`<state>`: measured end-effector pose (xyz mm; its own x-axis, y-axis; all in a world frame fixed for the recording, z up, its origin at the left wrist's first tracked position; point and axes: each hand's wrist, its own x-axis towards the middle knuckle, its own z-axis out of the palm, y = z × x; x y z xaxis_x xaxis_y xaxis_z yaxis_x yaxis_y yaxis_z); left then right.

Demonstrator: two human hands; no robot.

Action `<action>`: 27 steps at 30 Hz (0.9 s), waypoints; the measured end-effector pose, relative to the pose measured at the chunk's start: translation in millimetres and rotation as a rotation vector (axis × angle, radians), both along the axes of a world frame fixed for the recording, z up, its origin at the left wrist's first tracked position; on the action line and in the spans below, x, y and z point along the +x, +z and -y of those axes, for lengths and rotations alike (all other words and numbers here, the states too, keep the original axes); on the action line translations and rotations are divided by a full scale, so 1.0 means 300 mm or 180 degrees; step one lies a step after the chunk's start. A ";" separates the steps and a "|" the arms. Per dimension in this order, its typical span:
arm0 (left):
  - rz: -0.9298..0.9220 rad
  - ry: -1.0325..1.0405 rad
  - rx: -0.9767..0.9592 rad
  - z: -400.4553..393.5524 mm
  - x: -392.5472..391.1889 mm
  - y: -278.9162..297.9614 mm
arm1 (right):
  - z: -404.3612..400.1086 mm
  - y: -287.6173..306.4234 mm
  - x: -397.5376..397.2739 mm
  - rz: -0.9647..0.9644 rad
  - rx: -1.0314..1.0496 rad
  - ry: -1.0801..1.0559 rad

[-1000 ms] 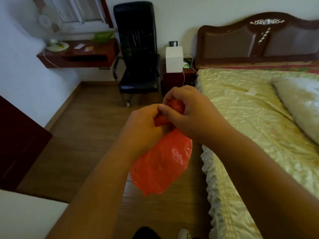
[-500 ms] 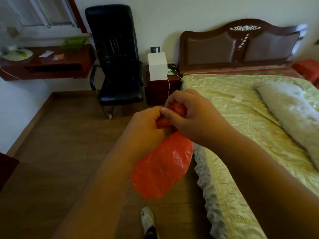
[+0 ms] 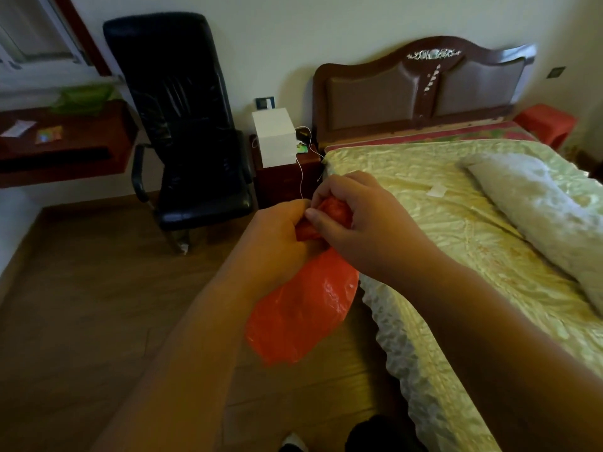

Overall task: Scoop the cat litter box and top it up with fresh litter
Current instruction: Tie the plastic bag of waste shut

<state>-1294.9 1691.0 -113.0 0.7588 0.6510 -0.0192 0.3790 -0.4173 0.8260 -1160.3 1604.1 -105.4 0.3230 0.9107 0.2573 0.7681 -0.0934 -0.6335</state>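
Between your two hands, out in front of your chest, hangs the bag (image 3: 300, 308), an orange-red plastic one. Its twisted neck is bunched up at the top and both hands are closed on it. Your left hand (image 3: 277, 236) is wrapped around the neck from the left, fist shut, so that its fingers are mostly hidden behind the plastic. Your right hand (image 3: 355, 220) comes in from the right and above, its fingers (image 3: 318, 220) curled over the knotted top and pinching a wad of plastic against the left hand; the two hands touch there. Below the grip, the bag's body swells out and hangs free, tilted down and to the left, clear of everything under it. You cannot tell what is inside.

Under the bag lies the wooden floor (image 3: 81, 321). Just to its right runs the bed (image 3: 456, 256), with a pale yellow satin cover and a frilled edge near the bag's lower side, not touching it. A long pillow (image 3: 538, 207) lies on the bed's far side. Beyond your hands stand a black chair (image 3: 189, 125) and a nightstand (image 3: 284, 181) carrying a white box (image 3: 274, 135). A dark shelf (image 3: 62, 145) is fixed to the wall at far left.
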 end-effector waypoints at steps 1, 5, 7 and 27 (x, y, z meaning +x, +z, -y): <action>0.0003 0.0001 -0.0018 -0.029 0.011 -0.004 | -0.027 0.001 0.010 -0.0004 -0.0017 -0.0008; -0.0006 0.0039 -0.0055 -0.146 0.079 -0.018 | -0.139 -0.004 0.069 -0.0021 -0.0026 -0.0025; -0.0012 0.0071 -0.0058 -0.204 0.120 -0.029 | -0.199 -0.012 0.110 -0.0058 -0.0026 -0.0024; -0.0215 0.0807 -0.0004 -0.822 0.534 -0.146 | -0.928 -0.126 0.626 -0.0485 -0.0216 0.0650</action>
